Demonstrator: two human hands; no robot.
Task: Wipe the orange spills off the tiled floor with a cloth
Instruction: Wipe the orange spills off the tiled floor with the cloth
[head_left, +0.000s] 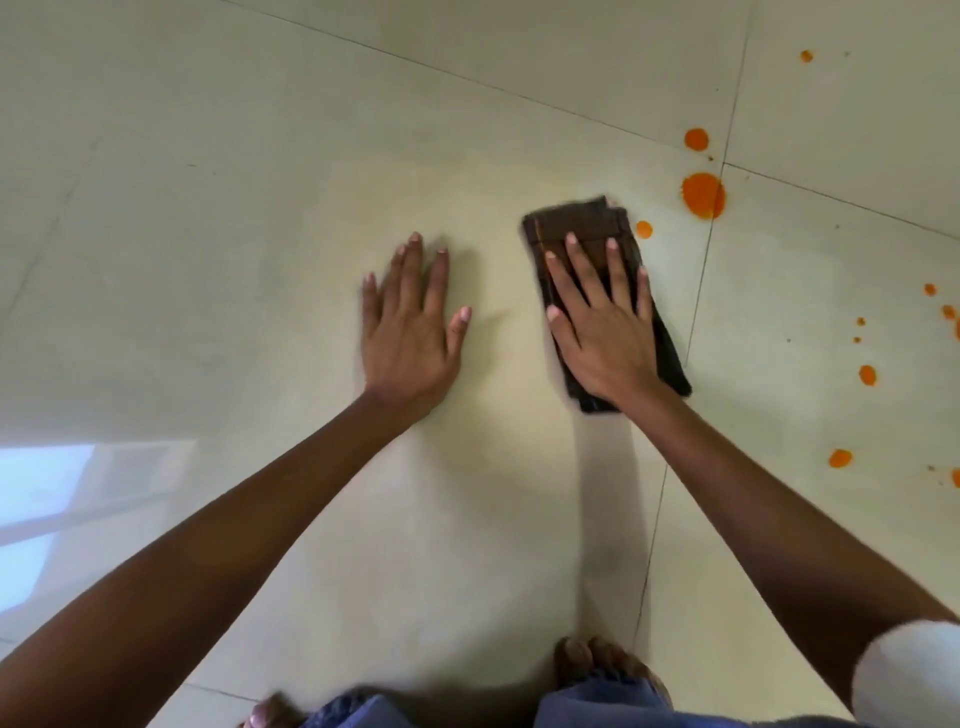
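A dark brown folded cloth (576, 221) lies flat on the pale tiled floor (260, 182). My right hand (605, 327) presses down on it with fingers spread. My left hand (410, 332) rests flat on bare floor to the left of the cloth, fingers apart, holding nothing. Orange spills lie to the right: a large round blot (703, 195) on a grout crossing, a smaller one (696, 139) above it, and a small drop (644, 229) just beside the cloth's right edge. Several more drops (867, 375) are scattered further right.
My bare feet (597, 665) and blue trouser legs (597, 701) show at the bottom edge. Grout lines run diagonally across the floor. A bright window reflection (47, 493) glares on the tiles at lower left.
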